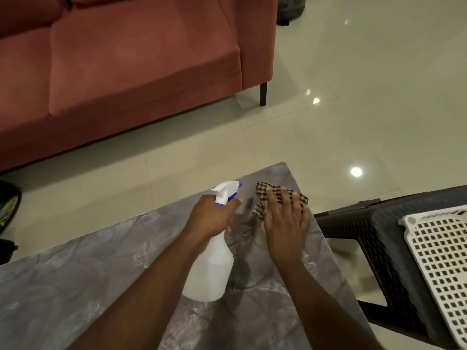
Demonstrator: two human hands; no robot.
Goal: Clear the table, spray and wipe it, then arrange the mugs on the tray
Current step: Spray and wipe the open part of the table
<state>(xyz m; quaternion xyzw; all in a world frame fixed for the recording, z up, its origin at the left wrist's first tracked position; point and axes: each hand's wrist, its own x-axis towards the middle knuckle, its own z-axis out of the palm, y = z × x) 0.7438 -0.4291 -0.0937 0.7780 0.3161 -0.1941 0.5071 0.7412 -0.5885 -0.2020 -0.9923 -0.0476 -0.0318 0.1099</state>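
The grey marbled table (75, 286) fills the lower left. My left hand (209, 218) grips the neck of a white spray bottle (212, 271) with a blue nozzle, held above the table and pointing toward the far right corner. My right hand (285, 223) lies flat, fingers spread, pressing a brown checked cloth (264, 198) onto the table near that corner. A white perforated tray (439, 261) rests on a dark chair to the right. No mugs are in view.
A dark woven plastic chair (374, 236) stands close against the table's right edge. A pink sofa (126, 59) sits beyond the table across glossy beige floor tiles (353, 109). Dark objects lie at the far left edge (7, 205) and near the top (290, 8).
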